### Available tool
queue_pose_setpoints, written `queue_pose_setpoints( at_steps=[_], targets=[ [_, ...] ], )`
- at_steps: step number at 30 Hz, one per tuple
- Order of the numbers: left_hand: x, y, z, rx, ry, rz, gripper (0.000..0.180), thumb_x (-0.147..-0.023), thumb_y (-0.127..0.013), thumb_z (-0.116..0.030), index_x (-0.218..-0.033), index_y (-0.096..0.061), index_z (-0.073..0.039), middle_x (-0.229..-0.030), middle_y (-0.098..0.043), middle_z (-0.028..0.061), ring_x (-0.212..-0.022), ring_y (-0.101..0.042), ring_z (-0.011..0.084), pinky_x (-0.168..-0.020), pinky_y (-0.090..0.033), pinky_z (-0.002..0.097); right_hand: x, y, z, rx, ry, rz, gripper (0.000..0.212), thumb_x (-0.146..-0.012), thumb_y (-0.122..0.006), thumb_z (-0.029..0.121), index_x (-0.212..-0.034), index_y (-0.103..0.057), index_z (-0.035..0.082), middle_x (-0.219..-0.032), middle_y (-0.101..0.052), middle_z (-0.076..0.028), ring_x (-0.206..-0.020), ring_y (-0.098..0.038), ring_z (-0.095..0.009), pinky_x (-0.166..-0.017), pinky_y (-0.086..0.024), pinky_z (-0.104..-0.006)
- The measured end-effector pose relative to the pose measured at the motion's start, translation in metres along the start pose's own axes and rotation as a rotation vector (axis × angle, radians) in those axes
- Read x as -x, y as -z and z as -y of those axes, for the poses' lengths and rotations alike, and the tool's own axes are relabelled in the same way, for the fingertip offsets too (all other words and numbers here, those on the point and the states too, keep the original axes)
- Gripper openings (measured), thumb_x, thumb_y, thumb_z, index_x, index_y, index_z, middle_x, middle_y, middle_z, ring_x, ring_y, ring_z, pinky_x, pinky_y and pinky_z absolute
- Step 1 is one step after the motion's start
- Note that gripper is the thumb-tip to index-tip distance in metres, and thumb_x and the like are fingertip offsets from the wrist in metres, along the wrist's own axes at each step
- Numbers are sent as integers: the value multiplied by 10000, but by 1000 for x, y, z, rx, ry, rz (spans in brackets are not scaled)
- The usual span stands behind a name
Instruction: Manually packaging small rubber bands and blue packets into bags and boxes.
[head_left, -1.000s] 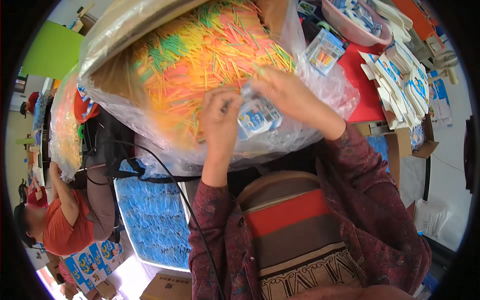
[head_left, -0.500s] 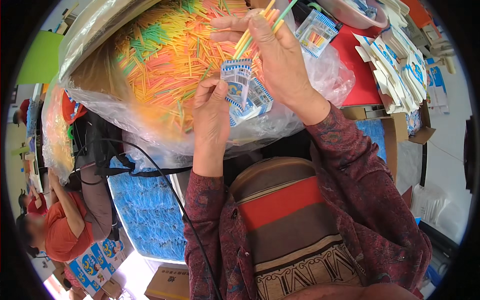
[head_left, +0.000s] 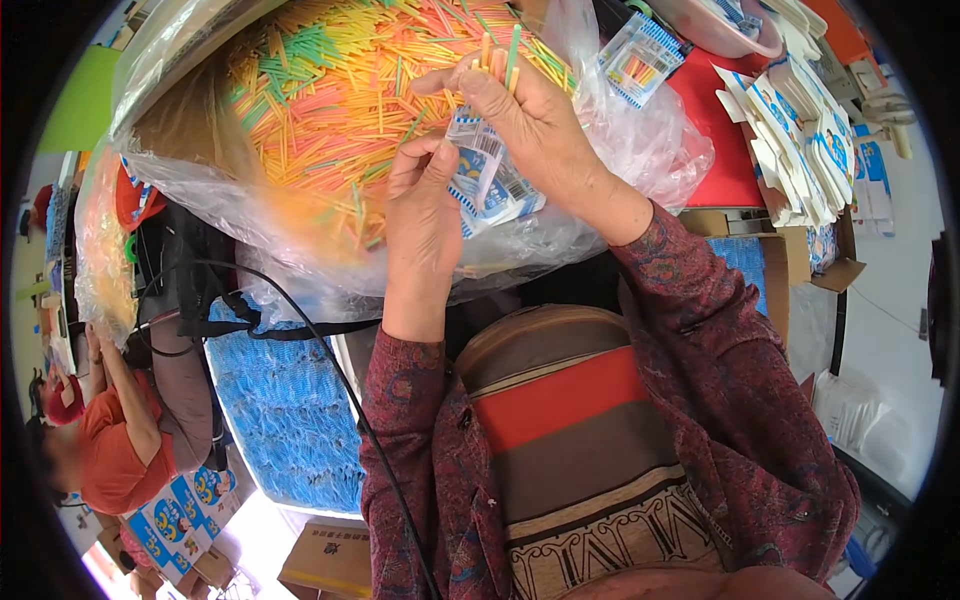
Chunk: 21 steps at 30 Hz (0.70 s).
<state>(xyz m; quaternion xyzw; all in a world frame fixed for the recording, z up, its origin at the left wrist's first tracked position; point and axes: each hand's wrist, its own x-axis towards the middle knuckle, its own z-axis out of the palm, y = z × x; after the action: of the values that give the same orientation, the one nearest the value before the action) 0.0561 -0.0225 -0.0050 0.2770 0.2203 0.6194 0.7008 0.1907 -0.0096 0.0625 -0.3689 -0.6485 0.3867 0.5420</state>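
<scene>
My left hand (head_left: 422, 205) pinches the edge of a small blue-and-white printed packet (head_left: 480, 160) between thumb and fingers. Several thin coloured sticks (head_left: 512, 62), orange, yellow and green, stand up from my right hand (head_left: 545, 125), which is closed round them. Their lower ends sit at the packet's top edge; whether any are inside it is hidden by my right fingers. Under the packet lies another blue-and-white packet (head_left: 515, 200). Just beyond both hands spreads a heap of loose coloured sticks (head_left: 340, 110) in a plastic-lined box.
Clear plastic sheeting (head_left: 650, 150) drapes over the box's near right side. A filled packet (head_left: 640, 62) lies beyond my right hand, near a pink basin (head_left: 715, 25). Folded white cartons (head_left: 800, 130) pile on a red surface (head_left: 705, 140). Blue packets (head_left: 290, 420) fill a container at left; a black cable (head_left: 330, 365) crosses there.
My right hand has come down and left, bringing the sticks from above the packet to its top edge. The left hand still holds the packet in nearly the same place.
</scene>
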Motion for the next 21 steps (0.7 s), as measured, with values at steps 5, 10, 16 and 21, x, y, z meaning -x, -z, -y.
queue_pose_setpoints(
  at_steps=[5, 10, 16, 21],
  targets=[
    [-2, 4, 4, 3, -3, -34, 89, -897, -669, -69, -969, -619, -56, -950, -625, 8, -916, -560, 108, -888, -427, 260, 1, 4, -4, 25, -69, 10, 321, -1034, -454, 288, -1121, -617, 25, -1154, -655, -52, -1099, -566, -121, -967, -435, -297],
    [-2, -1, 3, 45, 19, -71, 94, -900, -667, -75, -977, -619, -53, -946, -623, 7, -902, -564, 105, -863, -440, 250, 2, 5, -7, -69, -41, 24, 331, -1025, -471, 298, -1130, -631, 28, -1162, -652, -44, -1106, -560, -123, -984, -416, -302],
    [-4, -3, 4, 64, 11, -59, 86, -902, -663, -70, -974, -621, -52, -952, -626, 12, -891, -570, 104, -845, -459, 254, 0, 11, -10, -136, -125, 34, 315, -1020, -476, 300, -1085, -614, 25, -1177, -647, -89, -1131, -554, -149, -999, -405, -313],
    [-5, -2, 6, 62, 11, -70, 82, -899, -666, -66, -967, -623, -54, -951, -632, 13, -894, -576, 106, -848, -461, 260, -4, 11, -18, -371, -30, 20, 291, -1024, -464, 281, -1032, -598, 23, -1186, -636, -155, -1146, -560, -191, -1002, -413, -326]
  ],
)
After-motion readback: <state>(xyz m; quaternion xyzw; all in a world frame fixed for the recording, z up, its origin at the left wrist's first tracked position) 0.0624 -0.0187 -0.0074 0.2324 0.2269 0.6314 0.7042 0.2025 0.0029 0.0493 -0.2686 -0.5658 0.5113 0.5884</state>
